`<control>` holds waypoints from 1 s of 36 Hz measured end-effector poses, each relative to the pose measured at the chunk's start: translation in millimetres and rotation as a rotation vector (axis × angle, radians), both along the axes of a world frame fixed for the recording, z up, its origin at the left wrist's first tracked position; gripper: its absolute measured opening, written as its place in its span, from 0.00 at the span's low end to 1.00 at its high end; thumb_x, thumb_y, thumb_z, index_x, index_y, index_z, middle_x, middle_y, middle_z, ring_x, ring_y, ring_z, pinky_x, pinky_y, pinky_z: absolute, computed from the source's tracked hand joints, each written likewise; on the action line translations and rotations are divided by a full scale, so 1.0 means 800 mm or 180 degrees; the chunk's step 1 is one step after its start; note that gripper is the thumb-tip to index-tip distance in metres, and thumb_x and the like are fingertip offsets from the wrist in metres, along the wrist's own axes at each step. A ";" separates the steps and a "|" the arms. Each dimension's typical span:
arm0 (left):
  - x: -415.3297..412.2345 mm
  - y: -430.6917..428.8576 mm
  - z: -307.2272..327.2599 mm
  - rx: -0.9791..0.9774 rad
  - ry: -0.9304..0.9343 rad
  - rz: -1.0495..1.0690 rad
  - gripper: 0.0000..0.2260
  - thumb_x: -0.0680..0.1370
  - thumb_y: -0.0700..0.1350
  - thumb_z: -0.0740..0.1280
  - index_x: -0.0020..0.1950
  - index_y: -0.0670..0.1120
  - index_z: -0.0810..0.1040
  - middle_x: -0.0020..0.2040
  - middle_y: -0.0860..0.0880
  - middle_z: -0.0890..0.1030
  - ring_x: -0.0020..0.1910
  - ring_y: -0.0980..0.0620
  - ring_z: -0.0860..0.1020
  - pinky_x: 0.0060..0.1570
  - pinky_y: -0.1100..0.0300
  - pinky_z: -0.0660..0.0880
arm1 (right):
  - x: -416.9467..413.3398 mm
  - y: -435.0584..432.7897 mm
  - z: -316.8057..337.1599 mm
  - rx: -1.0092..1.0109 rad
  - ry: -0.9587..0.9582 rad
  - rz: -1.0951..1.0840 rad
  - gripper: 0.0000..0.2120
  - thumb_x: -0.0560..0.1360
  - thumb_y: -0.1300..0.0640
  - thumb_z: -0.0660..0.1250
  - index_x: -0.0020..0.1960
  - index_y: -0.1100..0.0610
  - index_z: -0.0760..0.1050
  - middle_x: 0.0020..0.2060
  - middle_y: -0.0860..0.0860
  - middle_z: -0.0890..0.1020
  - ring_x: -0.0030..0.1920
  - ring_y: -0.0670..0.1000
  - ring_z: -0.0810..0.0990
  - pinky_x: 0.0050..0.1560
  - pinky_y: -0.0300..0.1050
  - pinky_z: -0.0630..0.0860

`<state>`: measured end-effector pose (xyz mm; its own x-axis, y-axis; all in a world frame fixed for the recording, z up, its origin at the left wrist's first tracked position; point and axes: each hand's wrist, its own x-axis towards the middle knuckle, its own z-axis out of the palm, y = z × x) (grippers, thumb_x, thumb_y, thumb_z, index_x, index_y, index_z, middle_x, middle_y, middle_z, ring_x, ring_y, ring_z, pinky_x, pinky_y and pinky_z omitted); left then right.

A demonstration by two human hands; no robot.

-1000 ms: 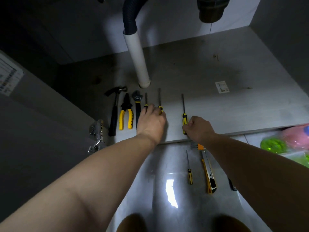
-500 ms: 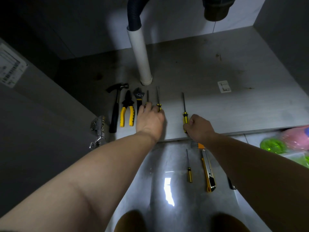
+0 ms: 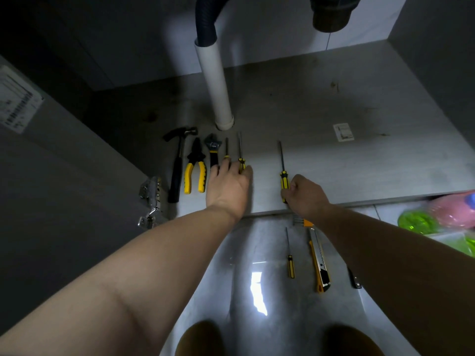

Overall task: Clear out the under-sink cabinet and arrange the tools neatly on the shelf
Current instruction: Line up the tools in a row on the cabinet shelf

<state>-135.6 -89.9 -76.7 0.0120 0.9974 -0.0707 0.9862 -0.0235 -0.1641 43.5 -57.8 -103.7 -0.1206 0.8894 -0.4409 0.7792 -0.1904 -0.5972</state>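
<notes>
On the cabinet shelf lie a row of tools: a black hammer, yellow-handled pliers, an adjustable wrench and two screwdrivers. My left hand rests flat over the handles of the two screwdrivers and the wrench. A third yellow-and-black screwdriver lies further right; my right hand pinches its handle end at the shelf's front edge.
A white drain pipe stands just behind the tool row. On the floor tiles lie a small screwdriver, a yellow utility knife, a comb-like tool and a dark item. Green and pink plastic things sit right. A door hinge juts out left.
My left hand has slid slightly forward over the screwdriver handles. My right hand keeps hold of the third screwdriver, which stays about in place.
</notes>
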 end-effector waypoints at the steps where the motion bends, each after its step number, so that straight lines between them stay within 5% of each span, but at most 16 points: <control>1: -0.001 -0.006 0.001 0.0108 -0.0072 -0.0029 0.26 0.75 0.36 0.64 0.72 0.50 0.70 0.67 0.45 0.73 0.70 0.41 0.66 0.67 0.48 0.64 | 0.001 -0.001 0.000 0.0015 0.0023 -0.0009 0.09 0.78 0.53 0.64 0.45 0.56 0.66 0.40 0.55 0.76 0.48 0.62 0.79 0.52 0.55 0.76; 4: -0.009 -0.034 0.003 0.0366 -0.0351 -0.0120 0.27 0.73 0.34 0.68 0.71 0.51 0.72 0.65 0.46 0.73 0.65 0.43 0.70 0.63 0.51 0.67 | 0.002 -0.006 0.002 0.0102 0.0047 -0.0026 0.09 0.78 0.54 0.64 0.44 0.56 0.66 0.39 0.55 0.76 0.48 0.62 0.79 0.52 0.55 0.76; 8: -0.025 -0.083 -0.006 0.0317 -0.0770 -0.0178 0.17 0.78 0.42 0.68 0.67 0.51 0.75 0.61 0.48 0.74 0.59 0.46 0.72 0.58 0.52 0.72 | -0.002 -0.012 0.008 0.0175 0.0007 -0.0036 0.09 0.77 0.53 0.65 0.43 0.55 0.67 0.40 0.55 0.78 0.48 0.62 0.79 0.53 0.55 0.78; 13: -0.048 -0.125 -0.028 -0.0147 -0.1108 0.0104 0.24 0.82 0.44 0.61 0.79 0.53 0.65 0.71 0.49 0.68 0.68 0.47 0.67 0.66 0.51 0.71 | -0.021 -0.003 0.014 0.0264 -0.0022 -0.0108 0.08 0.78 0.52 0.65 0.45 0.56 0.70 0.44 0.56 0.79 0.48 0.59 0.79 0.52 0.52 0.77; 19: -0.044 -0.127 -0.039 -0.0234 -0.1173 0.0219 0.33 0.77 0.44 0.64 0.82 0.52 0.59 0.72 0.49 0.65 0.67 0.46 0.65 0.72 0.51 0.68 | -0.058 0.022 0.020 0.0314 -0.0120 0.0062 0.09 0.79 0.51 0.64 0.48 0.57 0.72 0.46 0.56 0.79 0.49 0.58 0.78 0.47 0.47 0.73; 24: -0.045 -0.123 -0.040 -0.0420 -0.0926 0.0143 0.35 0.77 0.44 0.64 0.82 0.49 0.55 0.73 0.46 0.62 0.68 0.42 0.63 0.74 0.45 0.64 | -0.083 0.029 0.016 0.0246 -0.0230 0.0050 0.13 0.80 0.51 0.63 0.56 0.61 0.74 0.54 0.60 0.80 0.55 0.61 0.78 0.54 0.49 0.74; 36: -0.042 -0.117 -0.027 -0.0602 -0.1078 0.0222 0.35 0.76 0.45 0.65 0.82 0.48 0.58 0.73 0.46 0.63 0.68 0.42 0.62 0.73 0.46 0.64 | -0.105 0.022 0.011 0.0275 -0.0582 0.0060 0.15 0.82 0.49 0.61 0.61 0.60 0.71 0.56 0.60 0.80 0.55 0.60 0.79 0.50 0.49 0.73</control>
